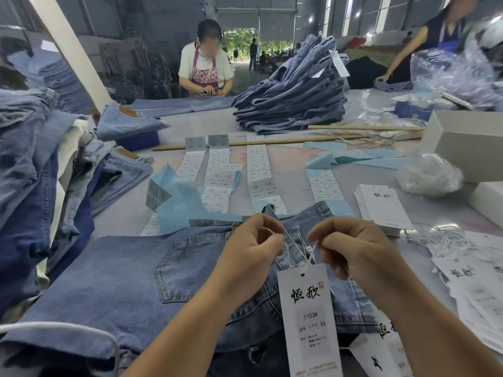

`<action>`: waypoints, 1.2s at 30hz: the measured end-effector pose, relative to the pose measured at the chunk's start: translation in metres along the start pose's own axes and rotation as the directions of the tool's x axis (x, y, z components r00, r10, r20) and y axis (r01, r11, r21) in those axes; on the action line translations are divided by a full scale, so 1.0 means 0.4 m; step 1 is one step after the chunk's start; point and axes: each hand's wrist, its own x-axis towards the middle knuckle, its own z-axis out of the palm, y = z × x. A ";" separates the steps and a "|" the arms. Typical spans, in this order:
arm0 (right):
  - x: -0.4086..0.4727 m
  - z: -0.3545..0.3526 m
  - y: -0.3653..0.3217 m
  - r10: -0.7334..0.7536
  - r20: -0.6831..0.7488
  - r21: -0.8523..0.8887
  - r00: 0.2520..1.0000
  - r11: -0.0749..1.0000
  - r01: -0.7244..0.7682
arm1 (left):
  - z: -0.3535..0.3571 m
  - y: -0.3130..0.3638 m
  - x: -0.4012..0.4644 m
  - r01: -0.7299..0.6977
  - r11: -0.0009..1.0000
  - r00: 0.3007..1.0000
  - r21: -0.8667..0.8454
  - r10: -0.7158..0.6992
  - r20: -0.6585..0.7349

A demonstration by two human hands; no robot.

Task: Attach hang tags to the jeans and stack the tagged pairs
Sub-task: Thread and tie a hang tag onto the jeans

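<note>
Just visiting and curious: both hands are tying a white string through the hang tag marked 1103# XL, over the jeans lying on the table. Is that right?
Not quite. The head view shows the hang tag is marked 1103# XS, not XL. The rest holds: the left hand and right hand pinch the white string that runs through the tag's hole, over the jeans lying on the table.
</note>
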 end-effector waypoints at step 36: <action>-0.028 0.032 0.030 -0.276 -0.033 -0.295 0.961 0.921 0.254 | 0.033 0.005 -0.033 -0.138 0.990 0.990 0.019 0.139 -0.022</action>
